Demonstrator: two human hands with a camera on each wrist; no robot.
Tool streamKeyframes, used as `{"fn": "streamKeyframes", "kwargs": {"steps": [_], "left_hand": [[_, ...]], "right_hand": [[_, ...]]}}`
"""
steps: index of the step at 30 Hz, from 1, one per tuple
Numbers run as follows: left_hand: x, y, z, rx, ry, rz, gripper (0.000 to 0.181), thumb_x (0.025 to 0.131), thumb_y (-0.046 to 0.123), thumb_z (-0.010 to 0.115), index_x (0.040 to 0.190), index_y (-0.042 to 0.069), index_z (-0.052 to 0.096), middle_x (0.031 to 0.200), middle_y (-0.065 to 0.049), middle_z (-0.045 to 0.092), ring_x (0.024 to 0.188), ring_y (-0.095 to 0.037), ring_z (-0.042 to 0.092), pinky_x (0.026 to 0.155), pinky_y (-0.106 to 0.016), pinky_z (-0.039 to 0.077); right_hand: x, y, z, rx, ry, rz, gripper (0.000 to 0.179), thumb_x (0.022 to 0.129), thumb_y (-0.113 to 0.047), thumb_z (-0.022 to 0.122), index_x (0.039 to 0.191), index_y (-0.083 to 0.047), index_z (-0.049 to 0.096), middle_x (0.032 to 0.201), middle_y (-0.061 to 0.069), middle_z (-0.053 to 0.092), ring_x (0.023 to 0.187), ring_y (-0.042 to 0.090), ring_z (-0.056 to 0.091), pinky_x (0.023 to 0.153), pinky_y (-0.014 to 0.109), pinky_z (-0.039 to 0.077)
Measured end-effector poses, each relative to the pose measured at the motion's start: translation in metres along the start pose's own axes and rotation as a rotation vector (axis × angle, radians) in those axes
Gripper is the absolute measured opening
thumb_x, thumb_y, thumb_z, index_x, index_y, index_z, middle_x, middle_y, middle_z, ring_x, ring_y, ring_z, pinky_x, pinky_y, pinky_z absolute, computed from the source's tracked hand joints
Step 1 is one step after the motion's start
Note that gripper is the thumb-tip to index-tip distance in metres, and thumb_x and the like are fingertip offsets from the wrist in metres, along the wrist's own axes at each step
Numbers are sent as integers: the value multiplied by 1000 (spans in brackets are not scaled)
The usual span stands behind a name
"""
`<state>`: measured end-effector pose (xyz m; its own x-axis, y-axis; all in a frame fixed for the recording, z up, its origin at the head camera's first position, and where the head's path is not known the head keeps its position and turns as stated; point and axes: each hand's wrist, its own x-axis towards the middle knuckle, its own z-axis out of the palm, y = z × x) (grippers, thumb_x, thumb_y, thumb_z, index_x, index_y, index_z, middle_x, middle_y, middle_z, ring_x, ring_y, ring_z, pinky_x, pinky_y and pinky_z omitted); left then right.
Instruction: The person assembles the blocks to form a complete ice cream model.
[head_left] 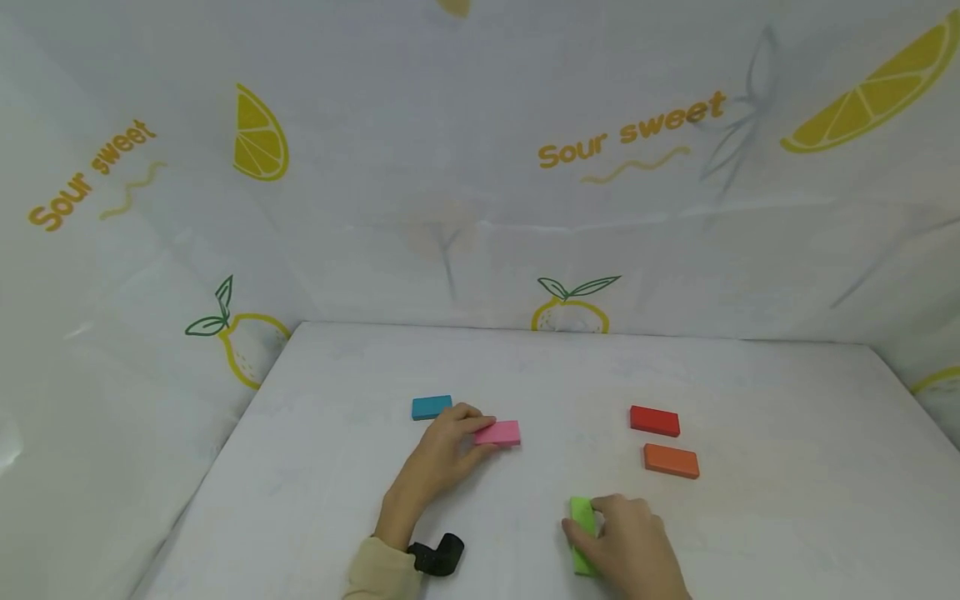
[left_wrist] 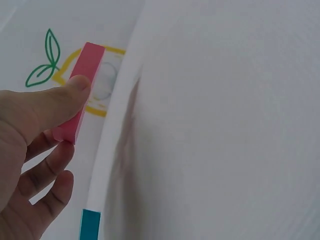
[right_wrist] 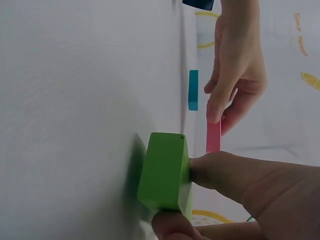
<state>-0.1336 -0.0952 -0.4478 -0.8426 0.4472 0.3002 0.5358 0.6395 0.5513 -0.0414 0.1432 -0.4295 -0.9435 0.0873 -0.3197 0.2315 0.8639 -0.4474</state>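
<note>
My left hand (head_left: 442, 454) pinches a pink rectangular block (head_left: 501, 433) by one end between thumb and fingers. In the left wrist view the pink block (left_wrist: 82, 95) appears held up off the table, with the other fingers loosely bent below it. Lower and to the right, my right hand (head_left: 633, 537) grips a light green block (head_left: 582, 533), thumb on one long side and fingers on the other. The right wrist view shows the green block (right_wrist: 162, 170) close over the white surface, casting a shadow on it.
Just behind my left hand lies a blue block (head_left: 431, 407). A red block (head_left: 655, 421) and an orange block (head_left: 671, 461) lie near each other to the right. The white tabletop (head_left: 345, 358) ends at an upright sheet printed with lemons (head_left: 262, 133). A black band (head_left: 438, 554) circles the left wrist.
</note>
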Motion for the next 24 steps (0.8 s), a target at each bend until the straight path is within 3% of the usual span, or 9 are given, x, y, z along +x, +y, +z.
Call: {"fn": "streamKeyframes", "kwargs": {"steps": [15,24], "left_hand": [[6,26,29,-15,-56,87,33,90,23,79,120,10,75,112,-1,70,101,-15,60,90,-25,53],[6,31,42,-59,-117,63,34,90,22,79,122,11,75,112,0,70,103,-11,59,92,-22,52]], "right_hand": [[-2,-26,13,50,0,0,54,81,-38,84,107,8,75,59,1,57,58,15,47,52,24,35],[-3,-27,15,57,32,-36,52,80,-38,85,104,8,75,61,1,58,58,16,45,53,26,31]]}}
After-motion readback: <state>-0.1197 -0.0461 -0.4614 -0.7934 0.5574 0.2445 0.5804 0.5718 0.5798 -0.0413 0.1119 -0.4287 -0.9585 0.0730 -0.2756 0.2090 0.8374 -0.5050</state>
